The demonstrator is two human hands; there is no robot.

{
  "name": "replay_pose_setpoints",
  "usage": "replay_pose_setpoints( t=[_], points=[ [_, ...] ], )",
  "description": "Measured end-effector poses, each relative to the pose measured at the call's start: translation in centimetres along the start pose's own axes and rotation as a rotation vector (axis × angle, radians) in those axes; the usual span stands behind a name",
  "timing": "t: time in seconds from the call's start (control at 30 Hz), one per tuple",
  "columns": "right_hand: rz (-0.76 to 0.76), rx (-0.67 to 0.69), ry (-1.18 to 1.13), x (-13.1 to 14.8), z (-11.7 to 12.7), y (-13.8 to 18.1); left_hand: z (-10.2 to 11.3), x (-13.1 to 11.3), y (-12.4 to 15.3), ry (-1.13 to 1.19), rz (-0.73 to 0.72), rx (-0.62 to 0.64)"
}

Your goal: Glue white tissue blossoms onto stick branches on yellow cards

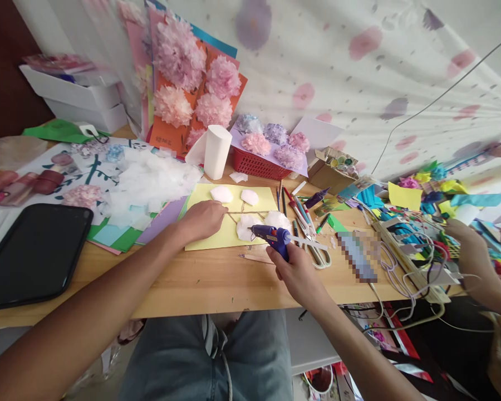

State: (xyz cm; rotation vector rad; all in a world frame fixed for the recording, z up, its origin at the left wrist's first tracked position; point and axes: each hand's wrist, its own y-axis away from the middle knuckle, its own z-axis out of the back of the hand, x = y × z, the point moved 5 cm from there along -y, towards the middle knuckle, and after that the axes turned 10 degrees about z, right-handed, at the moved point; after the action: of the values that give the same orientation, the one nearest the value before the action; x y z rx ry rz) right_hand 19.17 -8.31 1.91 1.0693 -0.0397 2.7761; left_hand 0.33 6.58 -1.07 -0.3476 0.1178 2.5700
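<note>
My right hand [294, 273] is wrapped round the grip of a blue glue gun [275, 236], with a pale glue stick [311, 241] protruding from its rear. The gun's nozzle points left, over a white tissue puff [248, 227] on a sheet of yellow card [200, 239]. On the card's left side, my left hand [204, 219] has its fingers pressed together at the end of a thin brown branch [250, 212]; what they pinch is hidden. More white puffs [221, 194] sit along the branch.
Scissors [319, 257], pens and a pencil [256, 258] lie right of and below the card. Left are loose white tissue [150, 172] and a black tablet [37, 250]. A paper roll [217, 151] stands behind. Cables [394, 267] and another person's hand [463, 236] are at right.
</note>
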Motion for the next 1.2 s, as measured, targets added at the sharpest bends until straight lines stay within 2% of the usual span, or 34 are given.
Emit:
replay_pose_setpoints(
  t=[0.43, 0.7, 0.97, 1.2],
  points=[
    [-0.091, 0.026, 0.081, -0.57, 0.93, 0.08, 0.11, -0.11, 0.07, 0.000, 0.006, 0.013],
    [-0.041, 0.045, 0.056, 0.13, 0.34, -0.60, -0.25, 0.11, -0.08, 0.008, 0.001, 0.003],
    [-0.100, 0.035, 0.079, -0.25, 0.96, -0.32, -0.11, 0.10, -0.01, 0.016, 0.003, 0.008],
    [-0.042, 0.026, 0.080, 0.15, 0.40, -0.79, 0.10, 0.00, 0.06, 0.009, 0.017, 0.017]
  ],
)
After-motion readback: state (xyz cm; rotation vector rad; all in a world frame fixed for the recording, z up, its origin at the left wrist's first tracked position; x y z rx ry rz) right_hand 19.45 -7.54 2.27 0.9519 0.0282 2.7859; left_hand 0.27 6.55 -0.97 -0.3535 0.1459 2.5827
